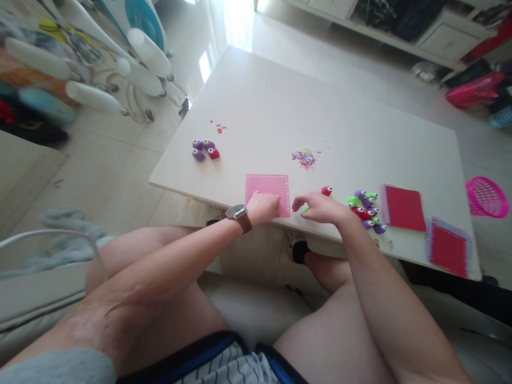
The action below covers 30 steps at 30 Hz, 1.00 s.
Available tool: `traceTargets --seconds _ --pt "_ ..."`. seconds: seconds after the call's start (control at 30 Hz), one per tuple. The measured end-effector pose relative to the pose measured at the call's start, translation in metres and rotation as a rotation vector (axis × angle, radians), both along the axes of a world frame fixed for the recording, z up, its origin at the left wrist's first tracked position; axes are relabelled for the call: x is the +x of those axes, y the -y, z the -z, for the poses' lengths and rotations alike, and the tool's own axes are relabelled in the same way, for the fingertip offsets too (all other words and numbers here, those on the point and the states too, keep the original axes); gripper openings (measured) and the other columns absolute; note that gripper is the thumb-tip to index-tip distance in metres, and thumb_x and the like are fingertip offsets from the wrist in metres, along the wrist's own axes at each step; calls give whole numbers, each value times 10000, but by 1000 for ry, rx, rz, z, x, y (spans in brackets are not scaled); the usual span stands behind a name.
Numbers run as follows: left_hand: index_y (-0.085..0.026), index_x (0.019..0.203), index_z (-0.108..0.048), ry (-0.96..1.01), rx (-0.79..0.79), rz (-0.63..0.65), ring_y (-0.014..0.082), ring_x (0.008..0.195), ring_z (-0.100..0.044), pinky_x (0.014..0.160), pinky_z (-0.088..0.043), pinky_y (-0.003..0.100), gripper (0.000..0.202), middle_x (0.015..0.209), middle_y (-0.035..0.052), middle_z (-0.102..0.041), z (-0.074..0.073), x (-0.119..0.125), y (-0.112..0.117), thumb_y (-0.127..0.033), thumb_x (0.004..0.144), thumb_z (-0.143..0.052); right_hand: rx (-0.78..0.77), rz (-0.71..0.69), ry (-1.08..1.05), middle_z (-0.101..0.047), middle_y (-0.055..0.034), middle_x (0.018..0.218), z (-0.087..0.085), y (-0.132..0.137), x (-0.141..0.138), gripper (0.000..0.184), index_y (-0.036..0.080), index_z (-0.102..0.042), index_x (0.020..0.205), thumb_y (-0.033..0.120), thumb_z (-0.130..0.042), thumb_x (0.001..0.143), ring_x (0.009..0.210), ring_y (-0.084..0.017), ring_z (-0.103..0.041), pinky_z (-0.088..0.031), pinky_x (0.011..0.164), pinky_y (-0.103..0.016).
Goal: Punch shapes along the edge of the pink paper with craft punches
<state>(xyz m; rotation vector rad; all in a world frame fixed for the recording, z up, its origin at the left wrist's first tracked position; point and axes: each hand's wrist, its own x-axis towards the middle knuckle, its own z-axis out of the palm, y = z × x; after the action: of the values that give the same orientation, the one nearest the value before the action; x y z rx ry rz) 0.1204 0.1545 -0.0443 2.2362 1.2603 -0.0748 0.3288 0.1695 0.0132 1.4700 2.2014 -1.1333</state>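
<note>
A pink square sheet of paper (267, 183) with small holes punched along its top and right edges lies at the table's near edge. My left hand (264, 207), with a watch at the wrist, rests on the sheet with its fingers curled, pressing it down. Just right of the sheet, my right hand (316, 206) has its fingers bent around a small green craft punch (305, 208), mostly covered by the hand. Beside that hand sits a red craft punch (327, 190). Farther right stand several purple, green and red craft punches (366, 211) in a cluster.
Punched-out paper bits (304, 158) lie in a heap beyond the sheet, and a few red bits (220, 128) farther left. Near these stand several more punches (204, 150). A red paper stack (405, 208) and red hole-edged sheets (448, 246) occupy the table's right end, by a pink basket (487, 197).
</note>
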Motion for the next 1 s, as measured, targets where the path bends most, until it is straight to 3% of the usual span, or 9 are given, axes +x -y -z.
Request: traceTargets --seconds 0.27,0.37,0.47,0.6,0.7,0.87,1.0 --pt "-182 947 -684 -5 7 -10 282 1006 -716 848 -477 382 160 1068 120 -771 -3 0 2 -292 891 -583 -13 10 28 -788 -54 1096 10 -2 -2 365 195 -748 992 -6 -581 736 1062 -218 -710 -519 952 -256" --pt "-181 943 -679 -17 8 -10 286 1007 -716 838 -473 386 156 1075 121 -771 -3 1 1 -286 881 -582 116 138 65 -736 -110 1272 11 -7 4 449 156 -714 1183 36 -567 776 1175 -237 -678 -493 1033 -280" --pt "-179 949 -676 -27 10 -10 292 1006 -715 827 -471 396 157 1083 119 -769 -3 2 1 -259 871 -566 312 328 91 -619 -184 1451 11 -13 15 612 93 -571 1423 77 -549 812 1308 -285 -611 -453 1112 -343" --pt "-179 942 -677 -30 3 -12 288 1002 -710 821 -469 390 149 1078 114 -767 -3 2 1 -251 854 -579 379 439 79 -634 -198 1423 8 -18 28 591 85 -576 1415 91 -542 825 1294 -291 -621 -473 1091 -356" --pt "-180 939 -679 -25 1 -16 284 1005 -707 833 -469 386 144 1079 115 -766 -4 1 1 -247 849 -589 324 402 117 -672 -180 1366 4 -16 30 516 97 -628 1346 94 -543 837 1217 -268 -661 -484 1062 -336" --pt "-179 950 -680 -10 -16 -16 285 1014 -701 893 -472 411 142 1082 123 -760 -5 1 1 -242 858 -593 161 200 208 -730 -139 1228 0 -10 25 395 130 -694 1185 145 -682 790 1049 -243 -696 -524 887 -283" --pt "-175 952 -658 32 -8 -13 282 1009 -692 939 -469 446 122 1071 123 -750 -3 1 3 -227 873 -581 40 115 263 -752 -113 1111 6 -4 17 375 148 -696 1097 73 -694 730 946 -217 -700 -504 757 -253"
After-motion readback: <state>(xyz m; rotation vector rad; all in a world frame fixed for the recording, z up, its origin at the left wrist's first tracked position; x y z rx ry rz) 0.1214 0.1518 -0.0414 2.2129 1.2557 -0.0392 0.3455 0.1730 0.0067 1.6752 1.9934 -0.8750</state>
